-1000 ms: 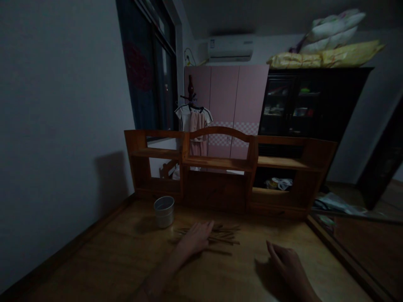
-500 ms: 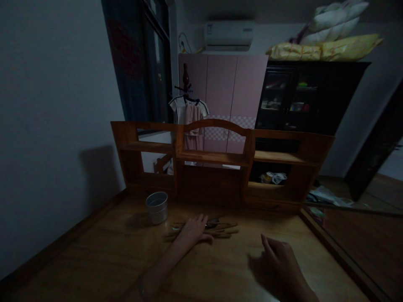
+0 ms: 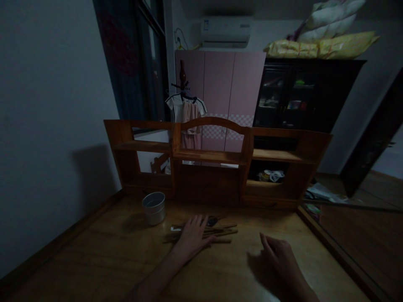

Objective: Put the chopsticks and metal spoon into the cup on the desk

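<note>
My left hand lies flat, fingers stretched out, on a loose pile of wooden chopsticks in the middle of the wooden table. A dark utensil that I cannot make out shows at the far edge of the pile. A small metal cup stands upright to the left of the pile, apart from the hand. My right hand hovers low over the table to the right, fingers loosely curled, with nothing in it. The room is dim.
A wooden desktop shelf unit runs along the table's back edge. The left wall borders the table. Behind stand a pink wardrobe, a dark cabinet with bedding on top, and hanging clothes.
My left hand has pulled back slightly over the chopsticks, and the dark utensil now shows beyond the fingers. The camera has tilted up a little. My right hand has barely moved.
</note>
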The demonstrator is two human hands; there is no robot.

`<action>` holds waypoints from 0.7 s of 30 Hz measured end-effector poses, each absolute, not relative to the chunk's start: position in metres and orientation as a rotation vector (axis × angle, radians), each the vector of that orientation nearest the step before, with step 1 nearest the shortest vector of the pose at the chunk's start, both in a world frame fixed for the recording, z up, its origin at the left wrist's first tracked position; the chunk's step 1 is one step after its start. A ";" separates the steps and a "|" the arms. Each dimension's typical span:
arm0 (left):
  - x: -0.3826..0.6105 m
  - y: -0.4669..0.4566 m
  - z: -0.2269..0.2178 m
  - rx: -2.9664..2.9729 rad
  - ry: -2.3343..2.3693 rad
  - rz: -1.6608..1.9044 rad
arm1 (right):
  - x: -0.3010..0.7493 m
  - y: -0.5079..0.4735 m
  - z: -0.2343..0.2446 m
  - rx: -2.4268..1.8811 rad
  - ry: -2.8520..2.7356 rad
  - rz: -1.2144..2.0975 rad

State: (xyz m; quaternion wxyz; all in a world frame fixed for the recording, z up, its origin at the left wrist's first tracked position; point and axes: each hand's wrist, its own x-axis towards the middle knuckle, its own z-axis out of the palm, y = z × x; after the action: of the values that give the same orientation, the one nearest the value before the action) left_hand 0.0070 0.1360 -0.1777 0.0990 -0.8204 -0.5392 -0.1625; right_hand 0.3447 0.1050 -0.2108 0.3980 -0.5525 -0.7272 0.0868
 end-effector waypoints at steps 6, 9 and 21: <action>0.010 0.128 -0.173 -2.420 -1.653 -0.341 | 0.346 0.109 -0.213 -1.396 -1.861 0.176; 0.010 0.134 -0.184 -2.343 -1.645 -0.362 | 0.348 0.109 -0.212 -1.407 -1.859 0.183; 0.024 0.137 -0.227 -1.863 -1.179 -0.749 | 0.346 0.109 -0.212 -1.435 -1.835 0.286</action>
State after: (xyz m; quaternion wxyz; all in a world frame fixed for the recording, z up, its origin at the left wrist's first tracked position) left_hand 0.0235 0.1369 -0.2265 0.3954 -0.7349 -0.4651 -0.2955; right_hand 0.3455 0.1090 -0.2123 0.3870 -0.5637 -0.7210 0.1124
